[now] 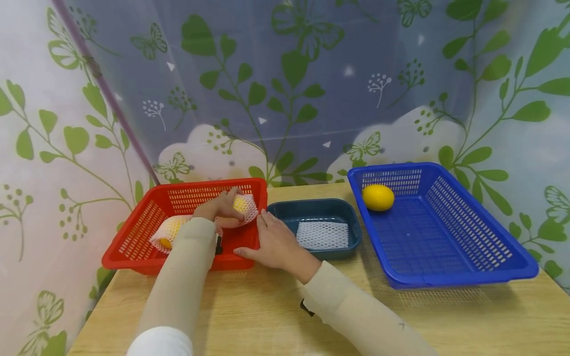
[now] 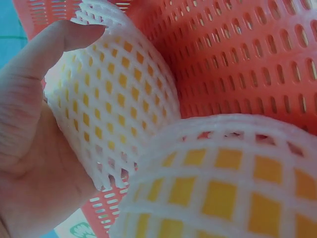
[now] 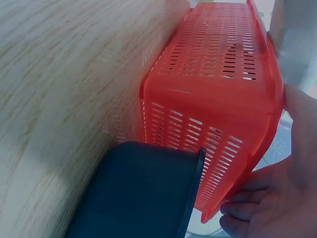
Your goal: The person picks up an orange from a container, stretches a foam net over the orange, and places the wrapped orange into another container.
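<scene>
At the bottom of the frame is the worktop (image 1: 249, 316). Near the middle, the right hand (image 1: 278, 242), fingers extended, touches the rim of the red basket (image 1: 142, 263). Inside its right end, the left hand (image 1: 224, 206) grips a netted fruit (image 1: 247, 207); another netted fruit (image 1: 171, 230) lies at left. The step seems to be handling this fruit; next move probably calls for gentle, steady fingers. Farther right, the blue basket (image 1: 418, 232) has a bare yellow fruit (image 1: 378, 198).
</scene>
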### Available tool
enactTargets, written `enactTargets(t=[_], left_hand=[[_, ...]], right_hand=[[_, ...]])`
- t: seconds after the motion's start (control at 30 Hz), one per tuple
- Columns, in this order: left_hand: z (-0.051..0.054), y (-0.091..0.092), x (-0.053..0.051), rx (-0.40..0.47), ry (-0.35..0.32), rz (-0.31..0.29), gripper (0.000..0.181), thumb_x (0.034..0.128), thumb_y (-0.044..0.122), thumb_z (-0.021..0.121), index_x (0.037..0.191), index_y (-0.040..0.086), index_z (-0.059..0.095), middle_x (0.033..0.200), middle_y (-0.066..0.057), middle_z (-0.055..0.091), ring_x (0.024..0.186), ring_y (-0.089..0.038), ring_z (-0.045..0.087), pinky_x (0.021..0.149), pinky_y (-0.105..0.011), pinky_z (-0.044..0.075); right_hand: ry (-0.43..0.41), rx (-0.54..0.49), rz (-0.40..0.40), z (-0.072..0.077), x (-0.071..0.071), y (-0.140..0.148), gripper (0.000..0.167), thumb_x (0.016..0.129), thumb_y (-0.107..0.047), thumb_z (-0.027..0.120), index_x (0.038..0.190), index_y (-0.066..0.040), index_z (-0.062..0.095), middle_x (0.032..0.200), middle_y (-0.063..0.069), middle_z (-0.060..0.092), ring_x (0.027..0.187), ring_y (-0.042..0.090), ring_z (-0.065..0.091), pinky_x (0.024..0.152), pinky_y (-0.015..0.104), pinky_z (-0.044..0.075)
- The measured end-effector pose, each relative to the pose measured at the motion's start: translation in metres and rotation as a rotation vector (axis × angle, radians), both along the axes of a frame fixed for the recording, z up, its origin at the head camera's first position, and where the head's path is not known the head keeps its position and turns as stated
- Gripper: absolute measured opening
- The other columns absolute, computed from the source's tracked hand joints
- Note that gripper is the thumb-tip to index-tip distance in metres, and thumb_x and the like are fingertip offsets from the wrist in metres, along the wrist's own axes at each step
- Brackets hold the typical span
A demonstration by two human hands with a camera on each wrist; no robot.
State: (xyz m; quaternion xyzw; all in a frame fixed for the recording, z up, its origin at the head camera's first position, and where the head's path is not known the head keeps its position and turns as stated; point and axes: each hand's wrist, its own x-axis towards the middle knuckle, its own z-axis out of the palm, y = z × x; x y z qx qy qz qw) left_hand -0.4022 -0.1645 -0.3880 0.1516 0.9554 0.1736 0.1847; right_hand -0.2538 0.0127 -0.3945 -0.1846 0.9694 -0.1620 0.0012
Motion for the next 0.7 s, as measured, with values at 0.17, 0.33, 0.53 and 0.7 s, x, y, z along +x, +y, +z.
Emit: enactTargets(t=[0.17, 0.33, 0.53, 0.7], left_hand=[[0.001, 0.002, 0.0, 0.004, -0.001, -0.004, 0.077, 0.0842, 0.025, 0.071, 0.143, 0.009, 0.024, 0.146, -0.031, 0.025, 0.136, -0.045, 0.026, 0.108, -0.063, 0.027], [0.009, 0.001, 0.006, -0.015, 0.022, 0.002, 0.087, 0.0851, 0.031, 0.07, 0.149, 0.007, 0.016, 0.151, -0.031, 0.021, 0.14, -0.046, 0.019, 0.11, -0.063, 0.024], [0.026, -0.001, 0.01, -0.018, 0.038, 0.005, 0.098, 0.0857, 0.04, 0.071, 0.154, 0.01, 0.006, 0.153, -0.031, 0.018, 0.141, -0.048, 0.02, 0.111, -0.061, 0.024], [0.042, -0.003, 0.016, -0.036, 0.051, 0.03, 0.093, 0.0897, 0.044, 0.066, 0.155, 0.014, 0.006, 0.155, -0.031, 0.013, 0.139, -0.05, 0.021, 0.109, -0.063, 0.027]], right_hand=[[-0.013, 0.011, 0.005, 0.002, 0.0, 0.001, 0.099, 0.085, -0.069, 0.054, 0.15, 0.001, 0.028, 0.158, 0.014, 0.024, 0.146, 0.027, 0.022, 0.117, 0.038, 0.023], [-0.036, 0.027, 0.02, 0.006, 0.0, 0.002, 0.099, 0.086, -0.07, 0.051, 0.151, 0.001, 0.027, 0.158, 0.014, 0.023, 0.146, 0.028, 0.02, 0.117, 0.038, 0.021], [-0.05, 0.034, 0.035, 0.017, -0.001, 0.012, 0.094, 0.089, -0.068, 0.049, 0.151, -0.002, 0.027, 0.158, 0.014, 0.024, 0.146, 0.029, 0.02, 0.117, 0.041, 0.021], [-0.043, 0.093, 0.076, 0.033, 0.006, 0.025, 0.091, 0.09, -0.064, 0.052, 0.151, -0.001, 0.027, 0.158, 0.014, 0.024, 0.146, 0.029, 0.021, 0.117, 0.041, 0.022]])
